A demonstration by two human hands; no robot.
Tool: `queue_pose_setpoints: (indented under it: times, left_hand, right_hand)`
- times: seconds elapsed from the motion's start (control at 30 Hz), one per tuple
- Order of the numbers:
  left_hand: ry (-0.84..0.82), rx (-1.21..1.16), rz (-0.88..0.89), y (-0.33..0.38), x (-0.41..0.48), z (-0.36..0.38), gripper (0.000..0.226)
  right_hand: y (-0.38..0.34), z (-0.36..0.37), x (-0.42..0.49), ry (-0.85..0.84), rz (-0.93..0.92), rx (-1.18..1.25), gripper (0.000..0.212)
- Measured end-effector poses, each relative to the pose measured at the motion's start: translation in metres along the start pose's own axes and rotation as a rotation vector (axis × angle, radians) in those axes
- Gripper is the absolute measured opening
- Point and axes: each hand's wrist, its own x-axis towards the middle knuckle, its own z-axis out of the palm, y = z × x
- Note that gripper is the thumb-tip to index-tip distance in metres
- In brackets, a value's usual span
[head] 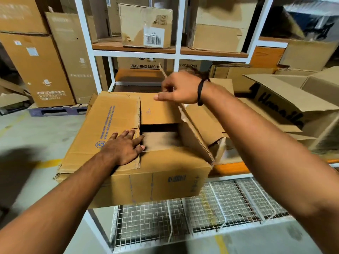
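Observation:
A large brown cardboard box (159, 178) sits on a white wire-mesh rack, its top partly closed. My left hand (124, 146) lies flat with straight fingers on the box's left top flap (108, 125), pressing it down. The far flap (157, 112) is folded over, leaving a dark gap into the box. My right hand (180, 88), with a black band on its wrist, reaches over the far side and pinches the upper edge of the upright right flap (192, 136).
The wire-mesh shelf (220, 204) extends in front of and right of the box. More open cardboard boxes (286, 101) crowd the right. White shelving (176, 52) behind holds cartons. Tall boxes on a blue pallet (55, 111) stand at left on the concrete floor.

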Motion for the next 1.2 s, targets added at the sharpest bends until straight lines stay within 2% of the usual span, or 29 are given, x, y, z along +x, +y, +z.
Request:
queue_pose_setpoints:
  times: [0.1,0.2,0.27,0.33,0.4,0.5,0.63,0.73,0.9,1.03,1.13,1.2]
  left_hand:
    - [-0.008,0.016,-0.010,0.003,0.001,-0.001,0.059]
    - [-0.016,0.036,-0.018,0.004,0.004,0.000,0.061]
    - [-0.022,0.048,-0.019,0.003,0.005,0.000,0.061]
    - [-0.028,0.056,-0.020,0.003,0.007,0.001,0.061]
    - [-0.035,0.060,-0.020,0.003,0.007,0.001,0.061]
    - [-0.041,0.061,-0.022,0.003,0.008,0.002,0.060]
    - [-0.041,0.068,-0.029,0.003,0.008,0.003,0.060]
    - [-0.043,0.064,-0.034,0.003,0.009,0.004,0.060]
    - [-0.019,0.057,-0.040,0.005,0.005,0.003,0.062]
    - [-0.018,0.005,-0.070,0.005,0.003,-0.003,0.077]
    - [-0.024,-0.057,-0.116,0.012,0.004,-0.023,0.074]
    - [0.017,-0.037,-0.111,0.023,0.005,-0.042,0.070]
  right_hand:
    - [0.024,-0.037,-0.008,-0.139,0.251,-0.284,0.044]
    - [0.053,-0.035,-0.015,-0.336,0.511,-0.492,0.047]
    - [0.070,-0.010,-0.023,-0.436,0.649,-0.501,0.065]
    - [0.083,0.022,-0.035,-0.513,0.710,-0.396,0.086]
    - [0.092,0.054,-0.047,-0.540,0.684,-0.302,0.094]
    - [0.096,0.100,-0.059,-0.491,0.615,-0.158,0.093]
    - [0.098,0.133,-0.065,-0.335,0.603,-0.095,0.081]
    - [0.096,0.136,-0.068,-0.317,0.617,-0.066,0.076]
    - [0.091,0.134,-0.064,-0.362,0.622,-0.117,0.072]
    - [0.072,0.140,-0.048,-0.336,0.464,-0.270,0.080]
    - [0.057,0.146,-0.036,-0.303,0.370,-0.243,0.066]
    - [0.048,0.148,-0.031,-0.322,0.308,-0.265,0.065]
